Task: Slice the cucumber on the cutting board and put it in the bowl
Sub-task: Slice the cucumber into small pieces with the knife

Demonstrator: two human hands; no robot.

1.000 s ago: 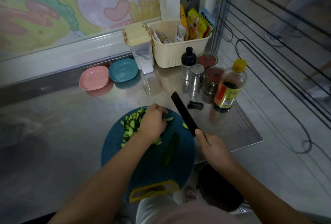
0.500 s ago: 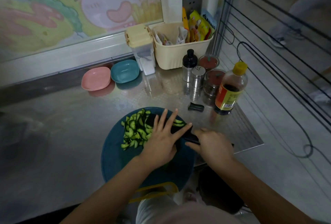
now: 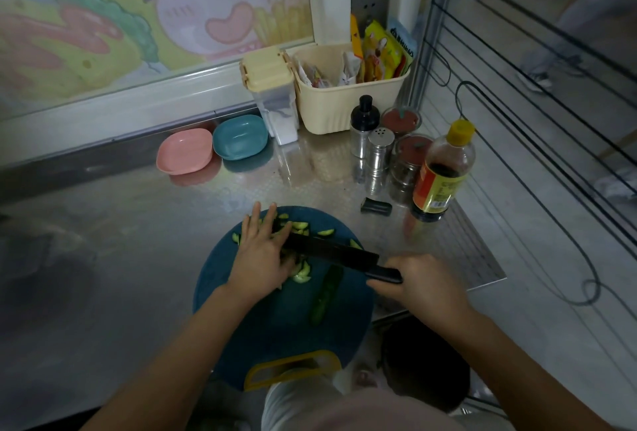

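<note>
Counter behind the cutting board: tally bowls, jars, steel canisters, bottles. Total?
Bowls: 2, pink bowl, teal bowl
Red-lidded jars: 2, far jar, near jar
Steel canisters: 2, black-capped canister, shaker
Sauce bottle: 1
Total: 7

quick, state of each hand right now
Left hand: open, straight fingers flat on the cucumber slices beside the knife.
Right hand: closed, gripping the knife by its handle.
</note>
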